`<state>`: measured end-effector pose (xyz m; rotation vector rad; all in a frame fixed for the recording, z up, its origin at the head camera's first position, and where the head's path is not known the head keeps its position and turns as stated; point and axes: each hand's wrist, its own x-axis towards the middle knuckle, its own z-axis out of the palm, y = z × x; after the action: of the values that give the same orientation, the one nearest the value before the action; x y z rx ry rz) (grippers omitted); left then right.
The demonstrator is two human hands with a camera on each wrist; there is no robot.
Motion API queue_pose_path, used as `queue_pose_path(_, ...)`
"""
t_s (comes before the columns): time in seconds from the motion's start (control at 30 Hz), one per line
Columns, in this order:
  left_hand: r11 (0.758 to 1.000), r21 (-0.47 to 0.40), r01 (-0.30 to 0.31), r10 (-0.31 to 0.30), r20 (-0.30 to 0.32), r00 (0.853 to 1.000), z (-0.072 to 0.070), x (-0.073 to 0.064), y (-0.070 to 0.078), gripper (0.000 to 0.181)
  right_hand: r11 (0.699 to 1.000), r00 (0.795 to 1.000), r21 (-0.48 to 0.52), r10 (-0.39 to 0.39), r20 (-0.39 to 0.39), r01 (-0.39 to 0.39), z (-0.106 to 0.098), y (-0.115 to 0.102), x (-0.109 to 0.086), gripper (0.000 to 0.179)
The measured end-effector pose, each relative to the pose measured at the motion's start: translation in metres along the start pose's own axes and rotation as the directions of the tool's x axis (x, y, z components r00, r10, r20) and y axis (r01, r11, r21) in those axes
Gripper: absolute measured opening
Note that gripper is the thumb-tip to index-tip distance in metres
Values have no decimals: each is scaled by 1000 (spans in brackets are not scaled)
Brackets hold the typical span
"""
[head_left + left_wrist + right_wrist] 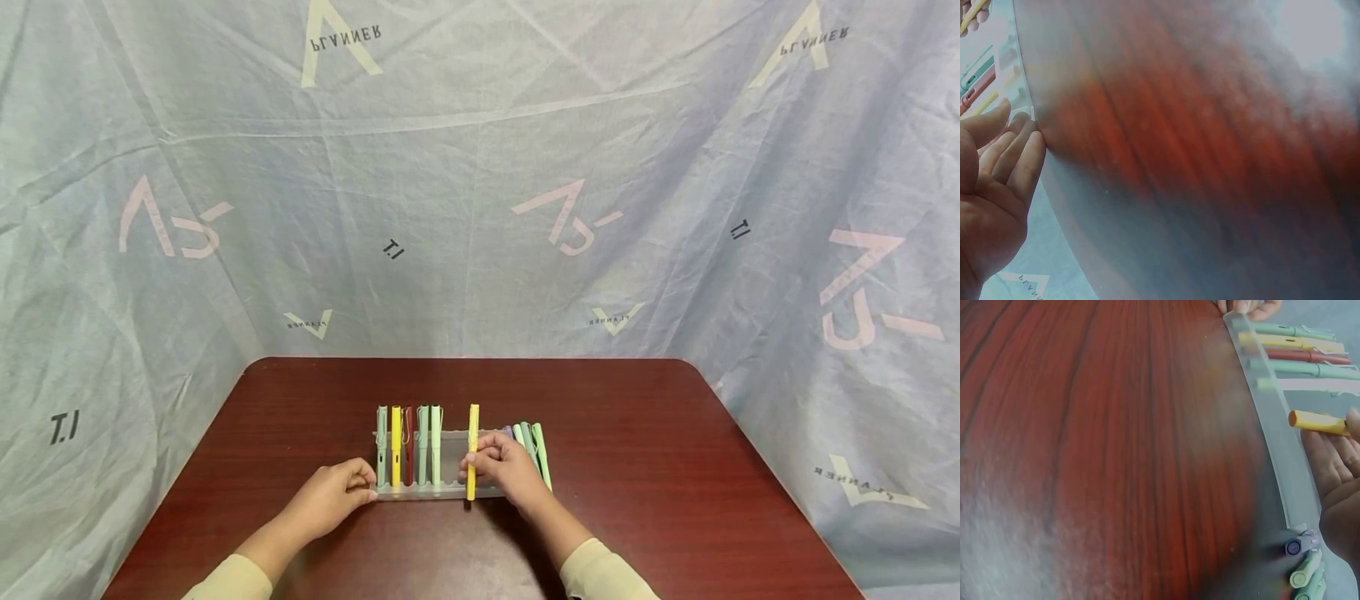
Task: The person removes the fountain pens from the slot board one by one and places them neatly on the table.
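A clear plastic pen rack (450, 493) lies on the dark red wooden table. Upright in its left half are a grey-green pen (382, 450), a yellow pen (396, 450), a dark red pen (409, 458), another grey-green pen (423, 450) and a pale green pen (436, 450). My left hand (333, 497) pinches the rack's near left corner between thumb and fingers. With my right hand (510, 471) I hold a second yellow pen (473, 425) near its middle, upright over the rack's slots. Its lower end (1300, 419) hangs above the front strip in the right wrist view.
Right of the rack, several loose pens lie side by side: a purple one (1297, 545), a pale green one (1304, 572) and other green ones (542, 454), partly hidden by my right hand. A grey printed cloth (465, 167) hangs behind the table's far edge.
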<state>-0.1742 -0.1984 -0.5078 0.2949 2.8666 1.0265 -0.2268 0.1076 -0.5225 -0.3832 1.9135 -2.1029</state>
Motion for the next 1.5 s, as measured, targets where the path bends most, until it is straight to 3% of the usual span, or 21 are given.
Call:
queue_pose_path(0.57, 1000, 20, 12, -12, -6, 1000, 2, 3, -4, 13, 998, 1000, -68, -13, -8, 12, -22, -3, -8, 27)
queue_pose_path(1.0, 1000, 16, 12, -12, -3, 1000, 1, 2, -3, 13, 989, 998, -148, 2, -64, -11, -42, -12, -16, 29)
queue_pose_path(1.37, 1000, 19, 11, -11, -3, 1000, 2, 3, -3, 13, 983, 992, -184, -15, -129, -9, -72, -18, -24, 27)
queue_pose_path(1.5, 1000, 22, 11, -10, -6, 1000, 1, 3, -2, 13, 975, 978, -221, -10, -208, -37, -82, -20, -25, 25)
